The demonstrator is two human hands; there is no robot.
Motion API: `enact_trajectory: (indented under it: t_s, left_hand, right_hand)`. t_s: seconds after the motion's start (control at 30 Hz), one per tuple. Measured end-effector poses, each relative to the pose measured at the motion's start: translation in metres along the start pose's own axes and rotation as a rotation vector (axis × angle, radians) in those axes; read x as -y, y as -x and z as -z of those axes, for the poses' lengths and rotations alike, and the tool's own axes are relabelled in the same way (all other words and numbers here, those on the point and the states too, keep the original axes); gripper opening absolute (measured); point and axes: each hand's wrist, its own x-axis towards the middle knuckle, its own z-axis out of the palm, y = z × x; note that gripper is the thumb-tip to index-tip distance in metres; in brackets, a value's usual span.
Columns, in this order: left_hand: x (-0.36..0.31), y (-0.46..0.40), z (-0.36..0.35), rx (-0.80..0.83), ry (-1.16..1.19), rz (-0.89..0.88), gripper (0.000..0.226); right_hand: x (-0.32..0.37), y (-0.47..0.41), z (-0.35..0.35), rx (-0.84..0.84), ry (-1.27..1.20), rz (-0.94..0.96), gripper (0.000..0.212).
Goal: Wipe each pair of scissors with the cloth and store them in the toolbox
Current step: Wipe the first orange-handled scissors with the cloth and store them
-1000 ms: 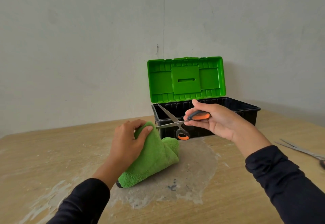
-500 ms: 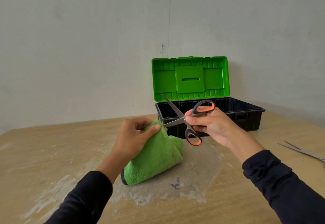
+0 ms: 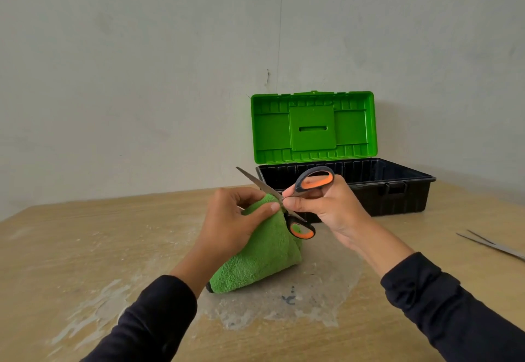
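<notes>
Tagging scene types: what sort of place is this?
Probably a bare workroom or makeshift bench, not a kitchen or office: a worn wooden table with peeled, stained patches, a plain grey wall, and an open toolbox against it.

Cloth [image 3: 255,259] on table [image 3: 85,248], toolbox [image 3: 369,191] behind, scissors [image 3: 287,205] between them.

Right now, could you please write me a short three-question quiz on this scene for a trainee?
1. True or false: the toolbox lid stands open.
2. Which hand grips the green cloth? A) left hand B) right hand
3. Fill in: the handles of the scissors held by the right hand are grey and ____.

Key
1. True; the green lid is upright behind the black base.
2. A; the left hand holds the cloth to one blade.
3. Orange. A second pair of blades lies on the table at the right edge.
</notes>
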Motion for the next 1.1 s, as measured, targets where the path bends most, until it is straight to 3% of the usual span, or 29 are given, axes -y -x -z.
enact_trajectory:
  t_s: [0.17,0.37,0.47,0.63,0.97,1.1]
  left_hand:
    - [0.002,-0.001,0.006,0.012,-0.026,0.017,0.002]
    - [0.001,0.001,0.001,-0.036,0.062,0.066,0.016]
    - [0.003,0.002,0.002,-0.015,0.072,0.092,0.033]
    - [-0.001,0.0,0.006,0.005,0.026,0.058,0.009]
    - [-0.001,-0.004,0.015,-0.116,0.004,0.091,0.014]
    - [0.001,-0.004,0.014,-0.164,-0.004,0.08,0.016]
  right_hand:
    - [0.004,-0.002,0.007,-0.027,-0.011,-0.048,0.017]
    - [0.002,0.001,-0.002,0.002,-0.027,-0.095,0.016]
    - [0.0,0.003,-0.007,-0.017,-0.038,-0.112,0.017]
    - [0.005,0.0,0.002,-0.054,-0.058,-0.142,0.016]
    - [0.02,-0.008,0.033,-0.141,-0.004,-0.057,0.014]
    - [0.025,-0.011,0.046,-0.134,0.216,-0.034,0.015]
